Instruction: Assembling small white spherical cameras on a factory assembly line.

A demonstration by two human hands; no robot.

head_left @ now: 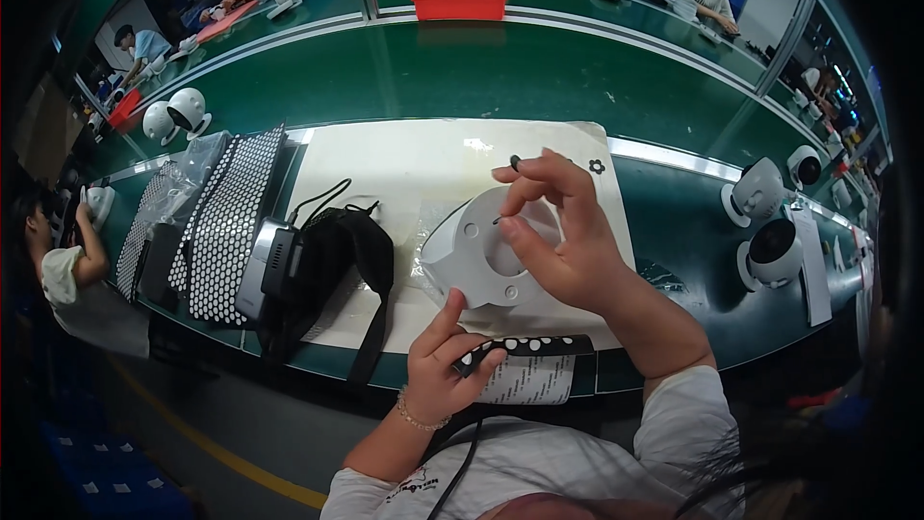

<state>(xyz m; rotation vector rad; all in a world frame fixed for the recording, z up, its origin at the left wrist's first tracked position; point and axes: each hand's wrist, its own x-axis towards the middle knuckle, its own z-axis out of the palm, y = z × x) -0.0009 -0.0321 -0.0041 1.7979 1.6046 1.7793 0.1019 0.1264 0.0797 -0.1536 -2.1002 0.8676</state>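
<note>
A white camera, like the round-headed ones around the bench, lies on the cream mat with its underside up. Two round recesses show on its face. Over it, my right hand has thumb and index finger drawn together, with a tiny dark piece at their tips. Another small black piece shows at a fingertip of that hand. My left hand grips a black strip of sticky pads with white round spots, and its raised index finger reaches the camera's near edge. White printed backing paper hangs below the strip.
Left of the mat lie a black strap, a grey device and dotted black sheets. White cameras stand at right, others at far left. A red bin sits across the bench, where several people work.
</note>
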